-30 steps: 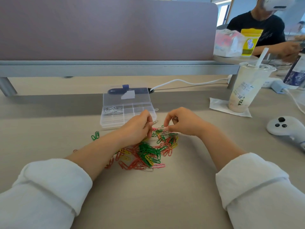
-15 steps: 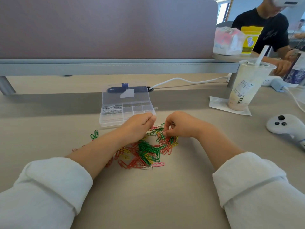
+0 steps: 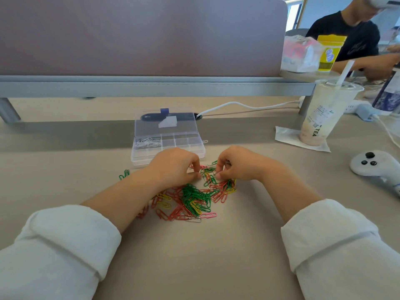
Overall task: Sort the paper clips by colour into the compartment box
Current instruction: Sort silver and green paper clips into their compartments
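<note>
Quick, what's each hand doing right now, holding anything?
Left hand: fingers curled onto the paper clips; whether it has a grip cannot be told.
Right hand: fingers curled, pinching paper clips at the pile's far edge.

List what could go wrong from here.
The paper clips look tangled; the left hand and right hand, pinching into them, may lift several colours at once.
The compartment box sits just beyond the hands, so a knuckle could nudge it and spill the white clips.
The stray green clips may be overlooked.
</note>
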A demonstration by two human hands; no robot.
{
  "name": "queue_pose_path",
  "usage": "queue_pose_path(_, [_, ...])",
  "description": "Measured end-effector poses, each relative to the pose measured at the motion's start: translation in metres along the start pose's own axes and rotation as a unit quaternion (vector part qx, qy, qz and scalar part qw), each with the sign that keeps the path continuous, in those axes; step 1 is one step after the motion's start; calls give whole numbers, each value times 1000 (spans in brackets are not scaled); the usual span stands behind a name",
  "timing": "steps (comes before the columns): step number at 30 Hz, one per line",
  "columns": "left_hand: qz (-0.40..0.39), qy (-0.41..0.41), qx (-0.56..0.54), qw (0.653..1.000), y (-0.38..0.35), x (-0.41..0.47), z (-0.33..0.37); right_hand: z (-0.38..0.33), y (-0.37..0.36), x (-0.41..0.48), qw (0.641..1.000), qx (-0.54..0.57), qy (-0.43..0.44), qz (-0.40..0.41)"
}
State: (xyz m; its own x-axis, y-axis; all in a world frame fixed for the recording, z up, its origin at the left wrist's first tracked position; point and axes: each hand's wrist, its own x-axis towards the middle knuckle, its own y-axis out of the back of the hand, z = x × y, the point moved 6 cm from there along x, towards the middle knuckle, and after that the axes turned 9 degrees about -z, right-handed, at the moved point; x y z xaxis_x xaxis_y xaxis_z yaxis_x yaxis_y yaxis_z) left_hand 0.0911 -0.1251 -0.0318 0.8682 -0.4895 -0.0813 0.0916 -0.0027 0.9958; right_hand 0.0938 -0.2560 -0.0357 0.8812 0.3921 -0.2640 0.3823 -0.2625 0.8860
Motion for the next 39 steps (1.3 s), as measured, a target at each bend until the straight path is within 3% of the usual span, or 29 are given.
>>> queue_pose_path(8, [-62, 30, -56, 996, -1, 1, -10, -1, 2, 1, 1000, 28, 1, 6])
queue_pose_path(11, [-28, 15, -57, 998, 5, 0, -7, -2, 0, 2, 1000, 30, -4, -5])
queue_pose_path(16, [15, -80, 19, 996, 8, -3, 15, -2, 0, 2, 997, 74, 8, 6])
queue_pose_path(24, [15, -52, 35, 998, 4, 3, 9, 2, 0, 4, 992, 123, 10, 6])
queue_pose_path(33, [12, -51, 37, 998, 5, 2, 9, 4, 5, 3, 994, 98, -6, 41])
queue_pose_path(39, [29, -59, 45, 997, 5, 1, 8, 1, 5, 3, 999, 42, -22, 22])
